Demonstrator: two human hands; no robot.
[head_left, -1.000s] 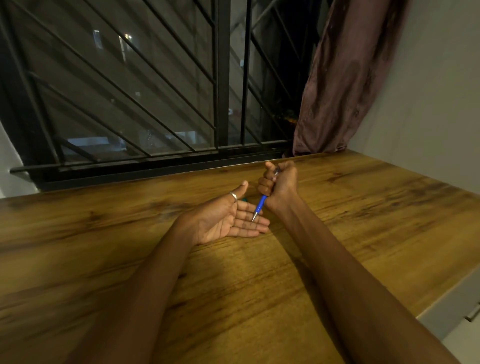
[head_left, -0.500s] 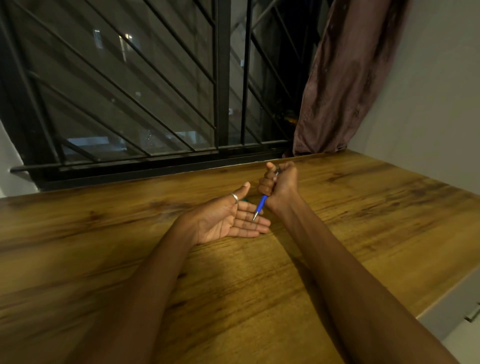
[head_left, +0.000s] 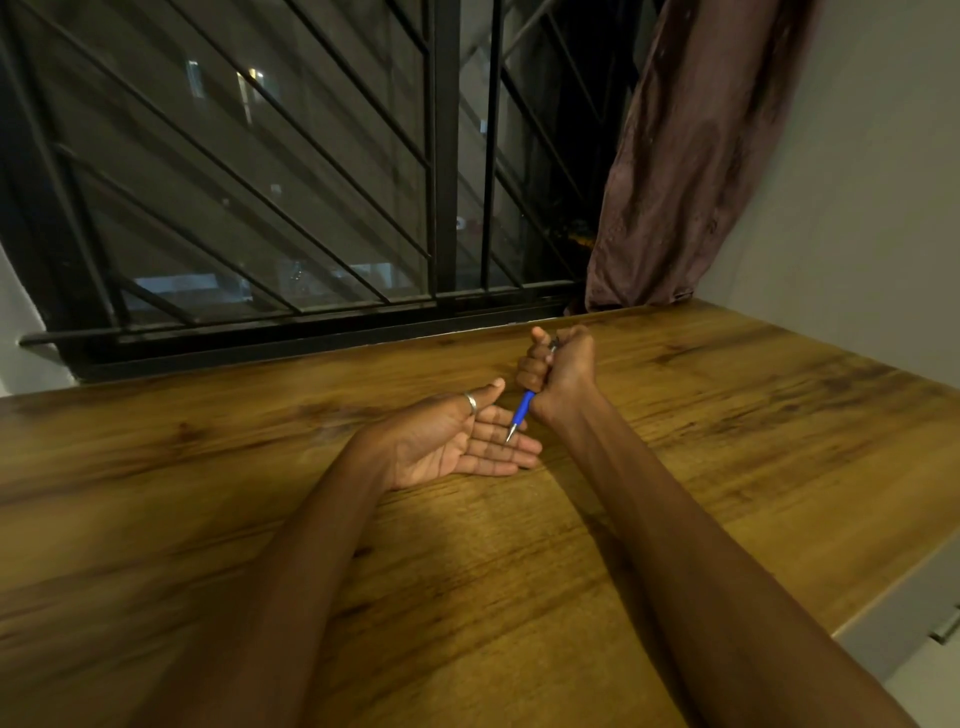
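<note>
My right hand (head_left: 563, 366) grips a blue pen (head_left: 521, 409) in a fist, tip pointing down and towards me. The metal tip hangs just over the fingers of my left hand (head_left: 457, 439), which lies palm up on the wooden table (head_left: 727, 426) with its fingers straight and a silver ring on the thumb. Most of the pen's upper part is hidden inside the fist.
A barred window (head_left: 311, 182) runs along the table's far edge. A brownish curtain (head_left: 691, 156) hangs at the far right corner beside a pale wall (head_left: 857, 208). The table's right edge drops off near a grey cabinet with a handle (head_left: 945, 626).
</note>
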